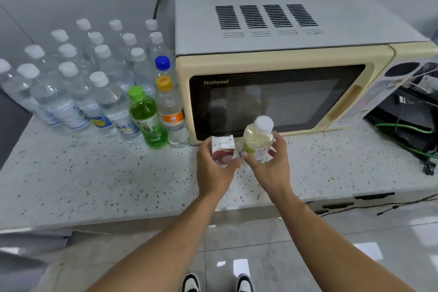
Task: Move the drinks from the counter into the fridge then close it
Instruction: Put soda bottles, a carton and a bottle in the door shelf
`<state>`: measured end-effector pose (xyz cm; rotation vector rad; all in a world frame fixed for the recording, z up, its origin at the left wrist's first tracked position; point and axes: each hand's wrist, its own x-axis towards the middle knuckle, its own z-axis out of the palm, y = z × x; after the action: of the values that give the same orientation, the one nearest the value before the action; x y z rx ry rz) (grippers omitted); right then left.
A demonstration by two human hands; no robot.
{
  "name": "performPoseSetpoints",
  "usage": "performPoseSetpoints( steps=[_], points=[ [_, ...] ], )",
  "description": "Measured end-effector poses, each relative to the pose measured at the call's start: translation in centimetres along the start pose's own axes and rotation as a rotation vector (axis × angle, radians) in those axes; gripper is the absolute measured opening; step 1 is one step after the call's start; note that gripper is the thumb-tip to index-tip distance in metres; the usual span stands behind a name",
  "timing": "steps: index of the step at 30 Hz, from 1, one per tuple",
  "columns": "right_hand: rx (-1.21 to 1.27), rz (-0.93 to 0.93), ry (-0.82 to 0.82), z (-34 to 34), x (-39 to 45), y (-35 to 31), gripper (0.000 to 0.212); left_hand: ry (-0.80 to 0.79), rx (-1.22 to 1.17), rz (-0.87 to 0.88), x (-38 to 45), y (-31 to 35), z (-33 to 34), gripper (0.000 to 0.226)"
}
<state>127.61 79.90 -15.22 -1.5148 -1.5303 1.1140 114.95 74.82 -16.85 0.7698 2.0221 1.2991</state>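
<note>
**Two drinks in hand at the speckled table**

A pale speckled stone table (94, 173) runs under a grey wall, with a cream microwave (272, 92) at the back and glossy floor tiles below. In front of the microwave door, the left hand (213, 168) wraps its fingers round a small carton (222, 149): boxy, stiff card, light by the look of it, best held across its flat sides. The right hand (270, 166) curls round the labelled waist of a small bottle (257, 140) of pale yellow drink with a white cap; smooth plastic, maybe slippery, so the label band looks like the safest hold. Whether either is lifted off the table, I cannot tell. To the left stand the green bottle (148, 121), the orange-capped bottle (169, 111) and a crowd of clear water bottles (71, 92). No fridge in sight.
</note>
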Motion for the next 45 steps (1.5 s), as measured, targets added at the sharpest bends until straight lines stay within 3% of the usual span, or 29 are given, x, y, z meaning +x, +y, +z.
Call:
performPoseSetpoints(
  steps=[3, 8, 15, 18, 23, 27, 34, 39, 42, 45],
  points=[
    [0.053, -0.046, -0.128, -0.5, 1.9, -0.2, 0.085, 0.053, 0.032, -0.013, -0.1, 0.7, 0.6, 0.087],
    [0.053, -0.077, -0.282, -1.0, 3.9, 0.4, 0.083, 0.1, 0.091, -0.096, 0.0, 0.9, 0.6, 0.061],
    [-0.006, -0.136, -0.229, 0.3, 3.4, 0.8, 0.078, 0.197, -0.002, -0.238, -1.2, -0.3, -2.0, 0.047],
    [0.035, -0.145, -0.283, 1.6, 1.1, 0.6, 0.077, 0.234, -0.072, -0.28, -3.3, -1.5, -4.9, 0.048],
    [0.108, -0.172, -0.398, 4.4, -4.5, -0.9, 0.064, 0.253, -0.147, -0.226, -8.7, -3.6, -13.1, 0.021],
    [0.157, -0.217, -0.549, 7.7, -10.7, -3.3, 0.064, 0.371, -0.163, -0.22, -14.2, -5.6, -20.2, 0.011],
    [0.181, -0.369, -0.762, 14.5, -24.9, -7.1, 0.062, 0.617, -0.13, -0.23, -24.2, -9.8, -33.5, 0.028],
    [0.206, -0.465, -0.904, 19.7, -36.9, -10.4, 0.061, 0.786, -0.212, -0.195, -31.4, -13.3, -42.7, 0.026],
    [0.294, -0.53, -0.913, 22.3, -42.4, -12.4, 0.057, 0.831, -0.286, -0.15, -34.2, -15.0, -47.7, 0.049],
    [0.351, -0.573, -0.901, 24.6, -46.8, -14.7, 0.059, 0.871, -0.304, -0.085, -36.1, -15.9, -52.3, 0.053]
  ],
)
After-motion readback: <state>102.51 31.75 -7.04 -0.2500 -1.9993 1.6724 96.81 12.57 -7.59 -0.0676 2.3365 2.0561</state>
